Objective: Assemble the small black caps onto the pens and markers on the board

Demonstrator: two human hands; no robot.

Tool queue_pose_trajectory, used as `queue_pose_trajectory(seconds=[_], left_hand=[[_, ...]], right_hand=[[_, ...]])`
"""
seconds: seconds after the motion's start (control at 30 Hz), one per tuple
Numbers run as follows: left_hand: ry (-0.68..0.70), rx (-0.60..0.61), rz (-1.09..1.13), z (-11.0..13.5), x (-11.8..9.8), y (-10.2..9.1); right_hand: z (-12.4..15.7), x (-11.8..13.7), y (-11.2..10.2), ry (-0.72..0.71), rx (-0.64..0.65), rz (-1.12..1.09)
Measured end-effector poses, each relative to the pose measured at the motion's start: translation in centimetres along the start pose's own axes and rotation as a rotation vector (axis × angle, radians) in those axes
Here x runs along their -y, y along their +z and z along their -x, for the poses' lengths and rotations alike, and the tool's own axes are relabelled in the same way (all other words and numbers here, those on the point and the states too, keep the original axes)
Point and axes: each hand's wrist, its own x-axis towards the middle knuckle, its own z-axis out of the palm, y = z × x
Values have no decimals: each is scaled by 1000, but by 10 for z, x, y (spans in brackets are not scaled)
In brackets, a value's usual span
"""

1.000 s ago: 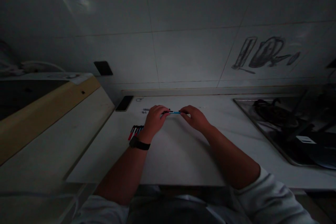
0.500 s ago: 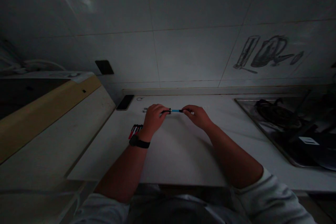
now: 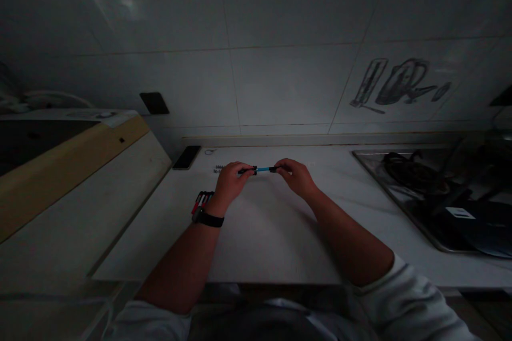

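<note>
Above the white countertop [image 3: 272, 234], a slim blue-and-black pen-like stick [image 3: 263, 169] is held level between my two hands. The fingers of my left hand [image 3: 234, 178] pinch its dark left end, where small black bits stick out. With closed fingertips, my right hand [image 3: 295, 175] grips the black right end. Only the blue middle shows plainly; the ends are partly hidden by fingers. Beside my left wrist lie several short black, red and white pieces [image 3: 203, 200] in a row, partly covered by the forearm. Small dark pieces [image 3: 218, 169] lie in rows just left of my left hand.
A phone [image 3: 186, 157] and a small ring-like item [image 3: 210, 152] lie at the back left. To the right is a gas stove [image 3: 416, 176] with a dark pan-like object [image 3: 480, 224]. A box-like cabinet with a wooden edge [image 3: 80, 170] stands left; a tiled wall is behind.
The whole view has shifted slightly. Both hands still hold the stick, which now tilts a little, its right end slightly higher; a bit more of its black right part shows.
</note>
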Motion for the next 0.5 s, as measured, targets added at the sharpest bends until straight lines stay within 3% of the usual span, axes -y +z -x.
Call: queue_pose_trajectory(seconds=[0.5], left_hand=[[83, -13, -63, -1, -5, -3]], right_hand=[[0, -7, 1, 129, 105, -152]])
